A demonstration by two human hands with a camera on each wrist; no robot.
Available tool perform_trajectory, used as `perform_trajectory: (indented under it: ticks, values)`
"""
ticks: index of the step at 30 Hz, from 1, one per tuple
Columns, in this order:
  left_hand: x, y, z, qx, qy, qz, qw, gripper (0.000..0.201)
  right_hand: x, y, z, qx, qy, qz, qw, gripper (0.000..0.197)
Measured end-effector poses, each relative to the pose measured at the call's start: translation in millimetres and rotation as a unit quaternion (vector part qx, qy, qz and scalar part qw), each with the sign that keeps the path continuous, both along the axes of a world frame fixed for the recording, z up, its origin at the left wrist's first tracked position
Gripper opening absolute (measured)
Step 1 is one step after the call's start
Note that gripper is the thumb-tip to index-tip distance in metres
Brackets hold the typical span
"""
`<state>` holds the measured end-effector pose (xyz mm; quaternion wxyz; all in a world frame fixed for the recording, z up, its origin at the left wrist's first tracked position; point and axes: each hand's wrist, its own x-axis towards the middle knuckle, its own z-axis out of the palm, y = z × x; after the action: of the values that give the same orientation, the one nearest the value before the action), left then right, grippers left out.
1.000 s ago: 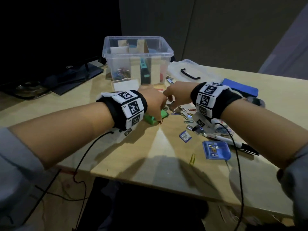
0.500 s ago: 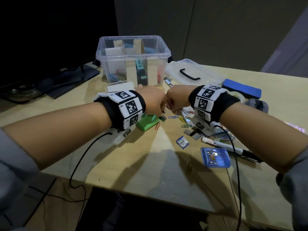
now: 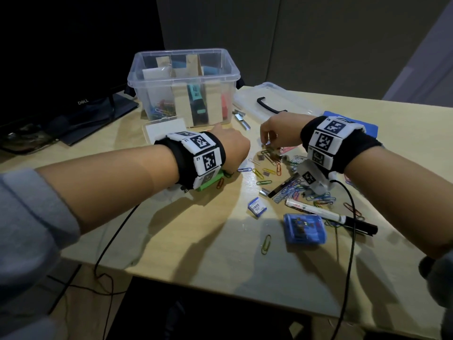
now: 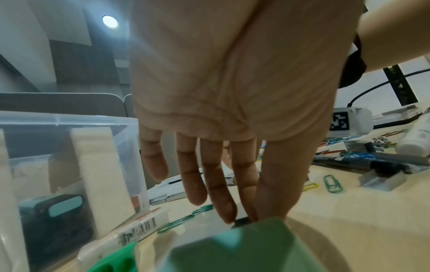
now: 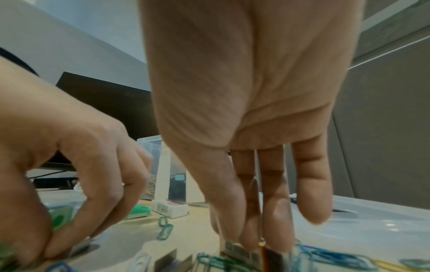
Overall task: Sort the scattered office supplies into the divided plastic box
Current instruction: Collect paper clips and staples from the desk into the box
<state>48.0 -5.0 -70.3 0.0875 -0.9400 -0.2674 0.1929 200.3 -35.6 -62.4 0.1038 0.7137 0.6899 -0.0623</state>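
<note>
1. head: left hand (image 3: 231, 149) at 9 o'clock of the paper clips (image 3: 272, 165), fingers hidden, grip cannot tell. right hand (image 3: 278, 130) at 12 o'clock of the clips, fingertips bunched narrow on small metal pieces. divided box (image 3: 182, 79) at 12 o'clock of the table (image 3: 196, 236).
2. left wrist: fingers (image 4: 216, 184) long, tips pinch a small dark piece by the green block (image 4: 237, 248).
3. right wrist: fingertips (image 5: 277, 237) pinch a staple strip (image 5: 242, 254).

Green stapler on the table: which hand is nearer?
Left. The left hand is directly over the green stapler, its fingertips down at the stapler's end. The right hand is off to the side, fingers in the paper clip pile.
</note>
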Motion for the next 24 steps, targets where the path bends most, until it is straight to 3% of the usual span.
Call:
perform_trajectory:
  ticks: [4, 8, 12, 18, 24]
  values:
    - [1.1, 0.6, -3.0, -0.009, 0.002, -0.009, 1.000, 0.013, -0.7, -4.9, 1.5, -0.018, 0.007, 0.002, 1.000, 0.009]
    - [2.8, 2.2, -2.4, -0.009, -0.006, -0.022, 1.000, 0.014, -7.3, -5.6, -1.9, -0.018, 0.015, 0.008, 1.000, 0.016]
    - [0.3, 2.3, 8.0, -0.056, -0.099, 0.001, 0.994, 0.016, -14.1, -0.2, -8.5, -0.032, 0.004, 0.003, 0.999, 0.024]
    - [-16.2, 11.2, 14.3, -0.160, -0.279, 0.030, 0.946, 0.009, -19.2, 4.6, -9.5, -0.056, -0.014, 0.013, 0.998, 0.024]
    - [-30.3, 18.7, 12.6, -0.267, -0.321, 0.094, 0.904, 0.010, -19.6, 2.3, -7.1, -0.048, -0.016, 0.003, 0.999, 0.022]
